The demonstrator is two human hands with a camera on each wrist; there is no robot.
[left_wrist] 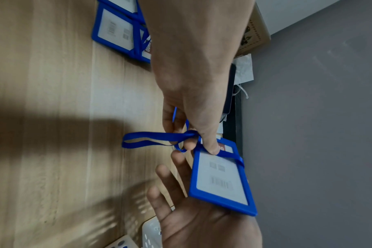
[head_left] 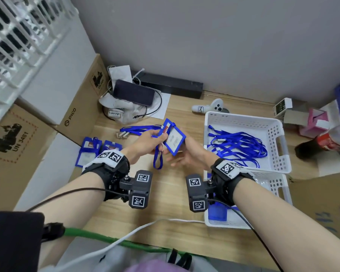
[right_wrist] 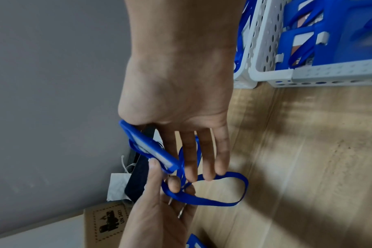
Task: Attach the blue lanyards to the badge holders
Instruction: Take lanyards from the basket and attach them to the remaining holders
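While our left hand (head_left: 145, 143) pinches the limp lanyard (left_wrist: 151, 139) at the stiff badge holder (head_left: 173, 139), our right hand (head_left: 185, 156) cradles its edge, fingers straight.

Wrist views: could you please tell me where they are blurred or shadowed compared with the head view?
Left wrist view: a broad dark shadow crosses the table, and the right hand is soft. Right wrist view: the white basket and tabletop are smeared. Head view: fairly sharp around the badge holder, with wide-angle bending at the edges.
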